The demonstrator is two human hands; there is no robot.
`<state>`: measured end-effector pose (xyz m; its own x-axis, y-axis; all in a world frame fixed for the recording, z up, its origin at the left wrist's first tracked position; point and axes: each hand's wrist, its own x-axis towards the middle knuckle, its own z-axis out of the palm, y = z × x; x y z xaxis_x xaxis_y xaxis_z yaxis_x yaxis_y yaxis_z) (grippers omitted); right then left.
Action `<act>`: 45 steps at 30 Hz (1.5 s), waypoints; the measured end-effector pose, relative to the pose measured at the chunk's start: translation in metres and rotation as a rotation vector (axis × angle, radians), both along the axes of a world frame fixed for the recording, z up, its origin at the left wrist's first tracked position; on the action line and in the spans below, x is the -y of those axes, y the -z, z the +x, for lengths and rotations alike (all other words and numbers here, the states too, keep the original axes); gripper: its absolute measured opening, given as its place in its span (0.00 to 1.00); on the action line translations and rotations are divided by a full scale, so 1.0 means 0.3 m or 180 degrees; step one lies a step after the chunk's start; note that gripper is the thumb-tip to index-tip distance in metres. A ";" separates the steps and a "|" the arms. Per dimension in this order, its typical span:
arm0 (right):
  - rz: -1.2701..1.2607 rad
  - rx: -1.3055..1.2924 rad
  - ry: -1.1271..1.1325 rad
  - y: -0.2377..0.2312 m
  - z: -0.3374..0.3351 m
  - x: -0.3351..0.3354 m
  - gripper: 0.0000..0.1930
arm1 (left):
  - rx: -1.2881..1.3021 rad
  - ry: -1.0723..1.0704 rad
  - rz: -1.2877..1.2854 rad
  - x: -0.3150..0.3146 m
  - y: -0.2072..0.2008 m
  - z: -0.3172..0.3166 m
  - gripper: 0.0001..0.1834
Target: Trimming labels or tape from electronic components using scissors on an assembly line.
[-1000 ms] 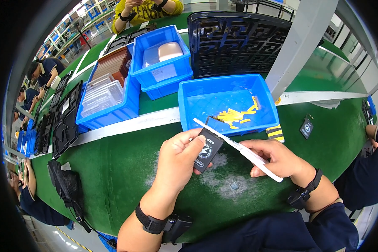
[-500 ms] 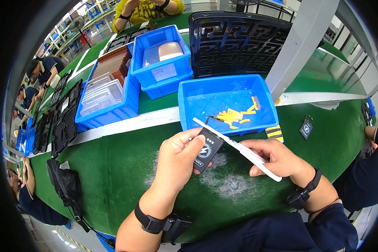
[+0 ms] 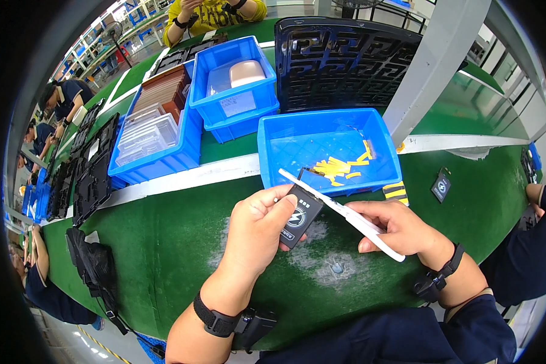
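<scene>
My left hand (image 3: 262,221) is closed on a flat black battery (image 3: 298,222) with a white lightning emblem, the thumb lying across its face. A thin dark strip sticks up from the battery's far end, over the rim of the blue bin (image 3: 267,136). In my right hand (image 3: 400,225) is a long, slim white piece (image 3: 370,229), seen nearly edge-on, so its exact kind is unclear. It slants from upper left to lower right, and its middle meets or passes close by the battery's upper right edge. Yellow strips (image 3: 330,167) lie inside the bin.
Another black battery (image 3: 441,187) lies to the right, past a yellow-and-black striped piece (image 3: 396,192). Farther left stand stacked blue bins (image 3: 233,106) and a bin of clear cases (image 3: 158,159). A grey post (image 3: 434,67) rises behind; a black bag (image 3: 94,267) lies left. Co-workers sit around.
</scene>
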<state>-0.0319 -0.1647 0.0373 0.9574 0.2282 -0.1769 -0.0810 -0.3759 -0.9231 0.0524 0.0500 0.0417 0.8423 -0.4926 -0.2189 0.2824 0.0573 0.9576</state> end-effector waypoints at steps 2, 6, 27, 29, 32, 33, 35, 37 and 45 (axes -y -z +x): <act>-0.0003 0.0209 0.0015 0.014 -0.002 0.004 0.32 | 0.0002 0.0007 0.0002 0.001 -0.002 -0.001 0.14; -0.0018 0.0276 -0.0061 0.024 0.005 0.009 0.33 | 0.0022 0.0028 0.0073 0.002 -0.009 -0.001 0.13; -0.0149 0.0173 -0.0016 0.015 0.007 0.010 0.33 | 0.0019 0.0073 0.0052 0.003 -0.013 -0.002 0.12; -0.0242 0.0424 -0.0070 0.008 0.009 0.007 0.34 | 0.0020 0.0094 0.0030 0.003 -0.013 -0.001 0.12; -0.0287 0.0282 -0.0045 0.002 0.012 0.006 0.34 | 0.0050 0.0065 0.0091 0.003 -0.012 -0.002 0.12; -0.0288 0.0283 -0.0046 0.005 0.011 0.007 0.34 | 0.0034 0.0061 0.0065 0.004 -0.012 -0.002 0.12; -0.0162 0.0188 0.0007 0.012 0.009 0.010 0.33 | 0.0018 0.0057 0.0038 0.004 -0.011 -0.003 0.12; -0.0159 0.0163 0.0021 0.009 0.007 0.010 0.33 | 0.0026 0.0058 0.0065 0.005 -0.010 -0.003 0.12; -0.0190 0.0138 -0.0026 0.011 0.009 0.012 0.33 | 0.0006 0.0039 0.0030 0.002 -0.012 -0.005 0.12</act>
